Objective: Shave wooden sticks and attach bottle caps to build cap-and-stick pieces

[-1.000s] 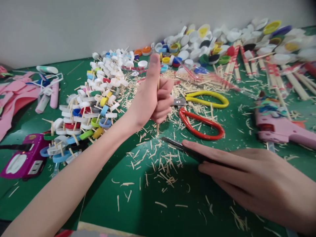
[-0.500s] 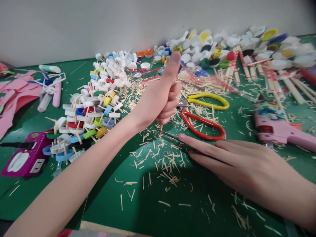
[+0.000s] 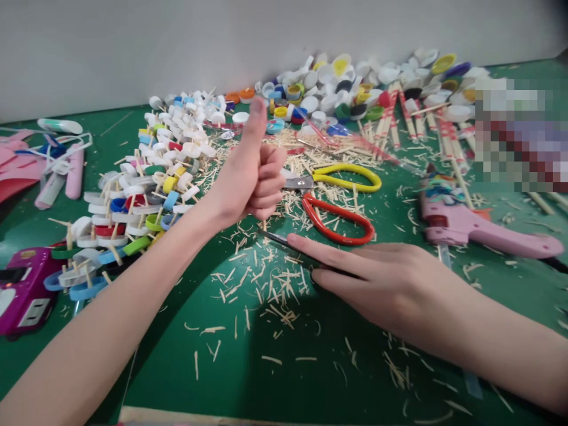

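My left hand [image 3: 254, 177] is a closed fist with the thumb pointing up. From beneath its curled fingers pokes the short end of a thin wooden stick [image 3: 265, 225]; the rest is hidden in the fist. My right hand [image 3: 381, 275] lies low over the table, gripping a slim dark craft knife [image 3: 277, 238], index finger stretched along it. The blade tip is close to the stick's end; I cannot tell whether they touch. Pale wood shavings [image 3: 284, 284] are scattered below both hands. Scissors with one yellow and one red handle [image 3: 341, 236] lie just beyond my right hand.
Bottle caps with sticks attached [image 3: 146, 201] crowd the left. Loose caps [image 3: 326, 74] and red-wrapped stick bundles [image 3: 446, 136] lie along the back. A pink glue gun [image 3: 488, 231] rests at right, a magenta device [image 3: 35, 296] at left, all on the green tabletop [image 3: 199, 390].
The whole view has shifted, so both hands and the table things appear farther left. My fist and the knife keep about the same position relative to each other.
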### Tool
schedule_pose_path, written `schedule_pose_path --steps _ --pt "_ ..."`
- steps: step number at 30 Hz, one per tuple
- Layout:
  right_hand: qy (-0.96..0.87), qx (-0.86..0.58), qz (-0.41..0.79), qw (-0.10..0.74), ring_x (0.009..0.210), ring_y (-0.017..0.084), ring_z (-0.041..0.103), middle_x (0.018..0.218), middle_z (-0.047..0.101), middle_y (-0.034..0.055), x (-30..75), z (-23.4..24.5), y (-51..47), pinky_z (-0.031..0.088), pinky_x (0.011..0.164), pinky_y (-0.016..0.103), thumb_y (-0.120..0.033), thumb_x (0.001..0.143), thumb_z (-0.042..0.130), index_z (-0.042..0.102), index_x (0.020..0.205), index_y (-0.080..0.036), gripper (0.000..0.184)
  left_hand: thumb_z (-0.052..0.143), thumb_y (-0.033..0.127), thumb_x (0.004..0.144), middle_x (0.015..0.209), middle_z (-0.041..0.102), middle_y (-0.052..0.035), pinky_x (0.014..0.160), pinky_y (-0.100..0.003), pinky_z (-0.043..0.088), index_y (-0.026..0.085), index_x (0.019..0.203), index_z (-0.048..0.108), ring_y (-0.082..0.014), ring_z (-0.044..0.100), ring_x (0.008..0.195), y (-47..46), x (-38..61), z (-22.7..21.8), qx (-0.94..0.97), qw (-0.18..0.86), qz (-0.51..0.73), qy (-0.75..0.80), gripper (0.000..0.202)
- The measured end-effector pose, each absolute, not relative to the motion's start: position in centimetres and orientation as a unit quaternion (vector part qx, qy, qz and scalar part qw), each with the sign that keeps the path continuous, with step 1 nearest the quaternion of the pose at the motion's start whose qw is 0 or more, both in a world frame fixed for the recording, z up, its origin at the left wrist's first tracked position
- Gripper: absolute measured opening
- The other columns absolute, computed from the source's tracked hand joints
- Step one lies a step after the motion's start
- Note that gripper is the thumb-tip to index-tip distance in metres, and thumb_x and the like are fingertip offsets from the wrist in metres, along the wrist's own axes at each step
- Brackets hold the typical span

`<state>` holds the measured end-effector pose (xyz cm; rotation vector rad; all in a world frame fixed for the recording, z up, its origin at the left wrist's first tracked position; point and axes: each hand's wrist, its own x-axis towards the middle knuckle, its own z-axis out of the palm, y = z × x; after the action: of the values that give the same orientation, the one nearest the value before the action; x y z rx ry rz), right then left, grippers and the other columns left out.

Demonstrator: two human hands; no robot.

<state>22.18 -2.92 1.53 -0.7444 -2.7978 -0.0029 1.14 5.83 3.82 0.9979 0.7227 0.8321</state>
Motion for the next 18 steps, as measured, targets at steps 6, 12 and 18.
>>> schedule_pose_path --steps 6,12,18 --pt "-0.962 -0.261 0.03 0.076 0.052 0.008 0.047 0.15 0.037 -0.0012 23.2 2.4 -3.5 0.04 0.05 0.032 -0.008 0.091 0.037 0.058 0.075 -0.019 0.029 0.014 0.079 0.083 0.038 0.012 0.0081 0.033 -0.013 0.02 0.02 0.048 0.024 0.0 0.018 0.025 5.5 1.4 4.3 0.413 0.744 0.381 0.362 0.069" --pt "-0.968 -0.239 0.005 0.074 0.051 0.009 0.046 0.15 0.036 -0.0012 23.9 2.2 -3.5 0.04 0.047 0.032 -0.008 0.09 0.035 0.061 0.079 -0.02 0.031 0.019 0.079 0.083 0.038 0.011 0.0083 0.031 -0.014 0.017 0.021 0.051 0.023 -0.0004 0.019 0.025 5.2 1.5 4.4 0.391 0.735 0.398 0.386 0.067" --pt "-0.956 -0.247 0.022 0.157 0.052 0.01 0.05 0.127 0.063 0.0032 23.7 1.6 -2.8 0.042 0.048 0.031 -0.014 0.095 0.041 0.065 0.089 -0.02 0.026 0.021 0.078 0.084 0.039 0.012 0.0076 0.03 -0.014 0.022 0.02 0.05 0.024 -0.0005 0.019 0.025 5.1 1.6 4.4 0.429 0.721 0.396 0.373 0.067"
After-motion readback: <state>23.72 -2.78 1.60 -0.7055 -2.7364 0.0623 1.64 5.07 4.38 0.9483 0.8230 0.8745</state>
